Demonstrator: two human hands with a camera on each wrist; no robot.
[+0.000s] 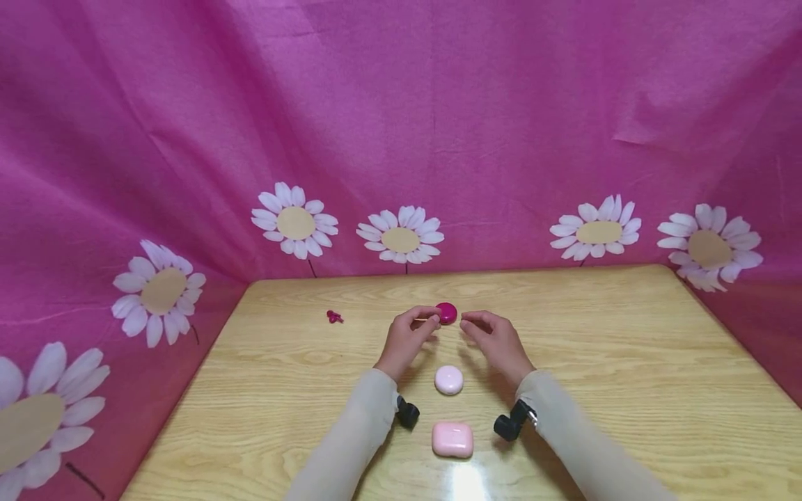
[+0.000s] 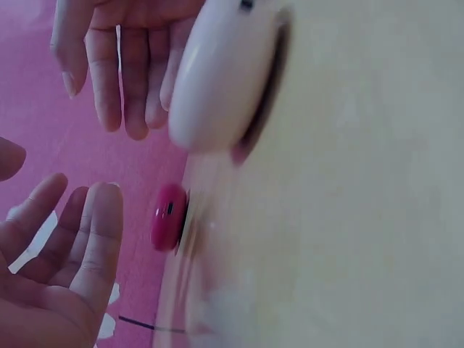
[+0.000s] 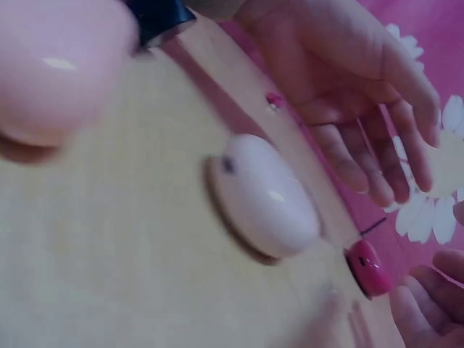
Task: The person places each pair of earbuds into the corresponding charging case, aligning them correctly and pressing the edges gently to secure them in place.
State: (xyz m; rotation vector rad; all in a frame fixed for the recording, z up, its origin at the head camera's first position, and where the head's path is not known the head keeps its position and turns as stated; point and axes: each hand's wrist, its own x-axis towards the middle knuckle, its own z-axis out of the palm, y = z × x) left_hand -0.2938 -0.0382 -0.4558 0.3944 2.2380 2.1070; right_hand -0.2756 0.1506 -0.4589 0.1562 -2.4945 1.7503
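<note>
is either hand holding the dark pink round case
No, in the left wrist view the dark pink round case lies on the table, with the left hand and right hand open beside it.

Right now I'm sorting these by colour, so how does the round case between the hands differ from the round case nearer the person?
The magenta round case is dark pink; the pale round case is whitish pink. The magenta one lies farther away, between both hands' fingertips; the pale one lies untouched between the wrists. Both are round, closed and flat on the table.

Even, bright lighting covering the head view, white glare patch showing on the wooden table [image 1: 466, 480] near the bottom edge, soft shadows lying under the forearms, both wrist views appearing blurred and out of focus, backdrop bending at the edges.
</note>
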